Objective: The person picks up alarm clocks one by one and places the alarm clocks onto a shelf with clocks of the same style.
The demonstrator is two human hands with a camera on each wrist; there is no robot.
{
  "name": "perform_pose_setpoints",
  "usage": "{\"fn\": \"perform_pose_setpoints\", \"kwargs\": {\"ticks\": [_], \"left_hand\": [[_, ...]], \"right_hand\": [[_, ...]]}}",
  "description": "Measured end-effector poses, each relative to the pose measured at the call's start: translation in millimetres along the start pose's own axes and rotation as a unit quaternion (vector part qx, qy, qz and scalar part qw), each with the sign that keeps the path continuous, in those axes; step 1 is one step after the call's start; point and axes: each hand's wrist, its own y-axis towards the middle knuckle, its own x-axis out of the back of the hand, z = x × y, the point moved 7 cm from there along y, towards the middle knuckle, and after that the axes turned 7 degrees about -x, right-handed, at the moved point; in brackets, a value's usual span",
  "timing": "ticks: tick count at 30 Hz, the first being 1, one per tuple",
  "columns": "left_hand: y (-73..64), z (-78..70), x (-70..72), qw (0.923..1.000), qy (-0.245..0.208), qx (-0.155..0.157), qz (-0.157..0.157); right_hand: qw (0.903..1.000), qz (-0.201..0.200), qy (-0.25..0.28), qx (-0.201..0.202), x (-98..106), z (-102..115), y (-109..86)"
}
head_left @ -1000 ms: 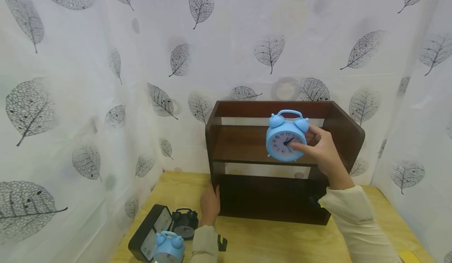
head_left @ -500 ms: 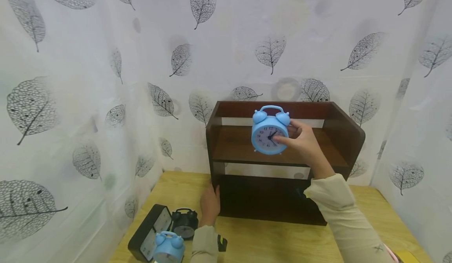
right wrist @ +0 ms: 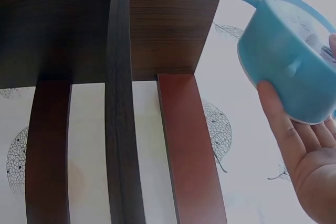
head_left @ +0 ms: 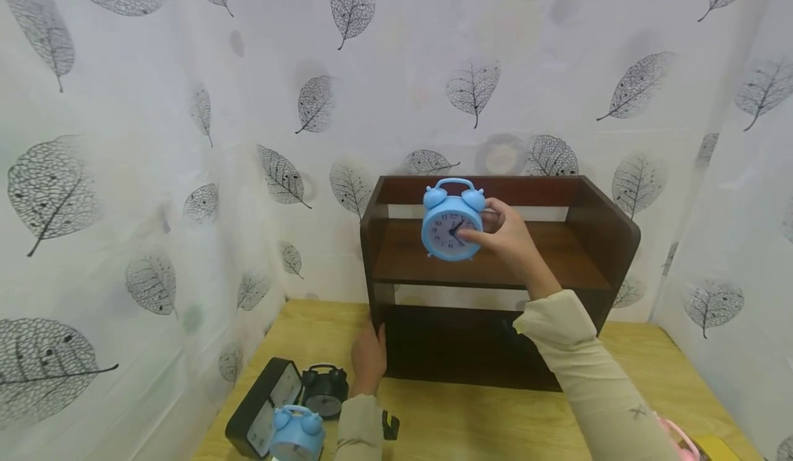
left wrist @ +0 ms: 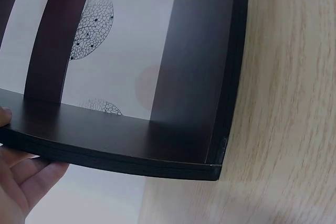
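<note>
Leaf-printed sheeting is hanging behind a yellowish wooden table, where a dark two-tier shelf is standing with its openings facing the person. From where I'm watching, the right hand is holding a light-blue alarm clock, thumb lying on the dial and fingers reaching round behind. It is plainly the nearer hand, the clock sitting off its left side. The left hand is gripping the left side panel low down, so the hands are staying busy well apart, with the clock hanging up and to the right of the left one.

Everything seems to be turning on how the clock is facing the upper board: upright, handle uppermost, front-to-back axis pointing roughly shelfward, body showing before the upper opening, left of centre. How deep it is reaching, I can't tell. Down on the table's left, a second blue clock, a black alarm clock and a black boxy thing are crowding together.
</note>
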Motion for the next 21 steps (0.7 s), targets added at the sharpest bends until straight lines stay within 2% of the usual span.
{"fn": "perform_pose_setpoints", "kwargs": {"ticks": [11,21], "left_hand": [[-0.3,-1.0,0.5,0.9997,0.016,-0.007,-0.015],[0.5,0.0,-1.2,0.9999,0.01,0.004,-0.005]], "right_hand": [[0.9998,-0.014,0.008,0.01,-21.5,-4.1,15.5],[0.9994,-0.029,0.013,0.017,-43.7,-9.9,24.4]]}}
